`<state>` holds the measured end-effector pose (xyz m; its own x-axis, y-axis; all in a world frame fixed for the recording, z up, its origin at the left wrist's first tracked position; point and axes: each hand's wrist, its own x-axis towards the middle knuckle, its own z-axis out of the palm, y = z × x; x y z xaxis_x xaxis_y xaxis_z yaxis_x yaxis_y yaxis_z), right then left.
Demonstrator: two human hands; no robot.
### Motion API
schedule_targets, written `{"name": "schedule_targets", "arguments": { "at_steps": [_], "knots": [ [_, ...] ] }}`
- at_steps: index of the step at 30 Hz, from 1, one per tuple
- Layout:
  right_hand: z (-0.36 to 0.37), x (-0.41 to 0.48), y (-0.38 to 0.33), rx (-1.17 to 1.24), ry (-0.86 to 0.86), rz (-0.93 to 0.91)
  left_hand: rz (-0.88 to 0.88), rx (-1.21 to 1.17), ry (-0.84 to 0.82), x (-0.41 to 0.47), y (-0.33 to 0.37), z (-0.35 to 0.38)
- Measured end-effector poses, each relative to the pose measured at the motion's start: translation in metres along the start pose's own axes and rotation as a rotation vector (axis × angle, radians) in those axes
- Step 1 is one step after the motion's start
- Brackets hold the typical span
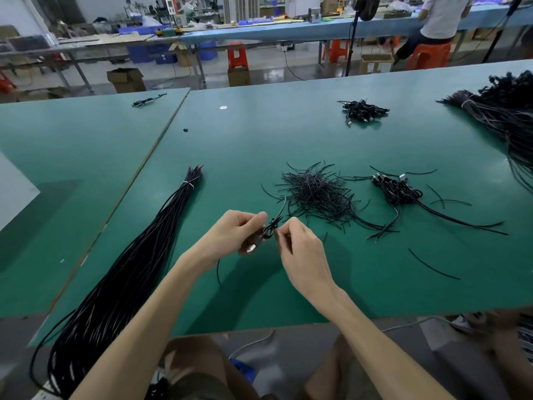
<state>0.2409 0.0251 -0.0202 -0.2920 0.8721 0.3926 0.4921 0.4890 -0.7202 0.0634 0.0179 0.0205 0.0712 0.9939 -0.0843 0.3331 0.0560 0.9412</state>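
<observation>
Hands meet just above the table [259, 134], near its front edge. The step looks like binding a coiled cable [269, 228]: best to squeeze the coil flat and twist the tie [282, 210] snug at mid-coil. Left hand [233, 229] is curled, pinching the cable, plug end down. Right hand [300, 249] pinches the tie at the coil. The tie pile [317, 194] lies just beyond.

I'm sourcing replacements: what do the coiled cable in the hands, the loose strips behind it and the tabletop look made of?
Coiled cable: black semi-gloss plastic jacket, silvery metal plug. Loose strips: thin black, probably plastic-coated wire ties; they hold bends. Tabletop: matte green, likely rubber mat.
</observation>
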Motion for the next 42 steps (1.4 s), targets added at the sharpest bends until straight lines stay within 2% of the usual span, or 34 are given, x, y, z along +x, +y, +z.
{"name": "schedule_targets", "arguments": {
  "at_steps": [3, 7, 12, 16, 22, 25, 28, 30, 33, 35, 39, 42],
  "knots": [
    [0.001, 0.002, 0.004, 0.082, 0.007, 0.059, 0.149, -0.037, -0.017, -0.007, -0.007, -0.005],
    [0.002, 0.004, 0.008, 0.181, -0.018, 0.109, 0.226, 0.039, 0.076, -0.01, -0.01, -0.003],
    [0.003, 0.003, 0.01, 0.177, -0.085, 0.084, 0.337, 0.352, 0.097, -0.004, -0.01, -0.008],
    [0.005, 0.002, 0.007, 0.092, -0.031, -0.017, 0.442, 0.495, 0.155, 0.005, -0.005, -0.009],
    [0.003, -0.002, 0.007, 0.051, 0.122, -0.132, 0.235, 0.399, 0.1, 0.016, 0.005, 0.007],
    [0.003, -0.003, 0.003, -0.05, 0.152, -0.209, 0.037, 0.226, -0.007, 0.021, 0.016, 0.003],
    [0.005, -0.004, 0.0, -0.156, 0.151, -0.291, -0.151, 0.196, -0.113, 0.022, 0.021, -0.006],
    [0.005, -0.004, 0.001, -0.122, 0.138, -0.233, -0.105, 0.159, -0.133, 0.019, 0.022, -0.007],
    [0.002, -0.003, 0.004, 0.022, 0.104, -0.054, 0.071, 0.034, -0.244, 0.012, 0.017, -0.011],
    [0.001, -0.003, 0.007, 0.089, 0.081, 0.009, 0.11, 0.053, -0.285, 0.01, 0.012, -0.016],
    [0.002, -0.002, 0.007, 0.098, 0.065, 0.045, 0.149, 0.131, -0.23, 0.009, 0.003, -0.017],
    [0.002, -0.001, 0.007, 0.068, 0.061, 0.042, 0.143, 0.142, -0.104, 0.012, 0.003, -0.013]
  ]
}}
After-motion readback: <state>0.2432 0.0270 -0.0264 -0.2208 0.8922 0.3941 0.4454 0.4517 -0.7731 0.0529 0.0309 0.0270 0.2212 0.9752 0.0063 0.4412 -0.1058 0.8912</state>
